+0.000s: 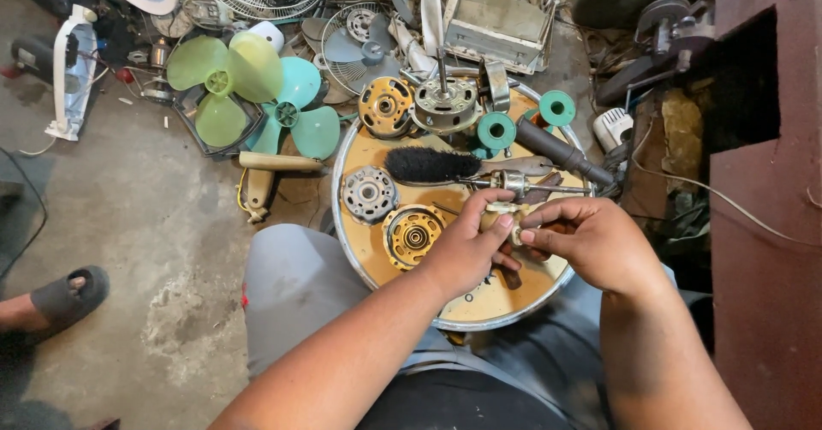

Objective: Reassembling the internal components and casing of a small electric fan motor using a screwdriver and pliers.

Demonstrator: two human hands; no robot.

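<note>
My left hand (467,246) and my right hand (591,241) meet over a round wooden tray with a metal rim (377,263). Together they pinch a small pale, roughly cylindrical part (501,217); its shape is mostly hidden by my fingers. Just beyond my hands lie a black-bristled brush (428,164) and a rotor with a thin steel shaft (522,183). On the tray's left part sit a grey motor cover (369,194) and a brass-coloured motor housing (413,235).
Green fan blades (224,83) and teal fan blades (295,113) lie on the concrete floor at upper left, beside fan grilles and a wooden-handled tool (265,173). Motor stators (445,104) and teal spools (497,130) crowd the tray's far edge. A sandalled foot (64,297) is at left.
</note>
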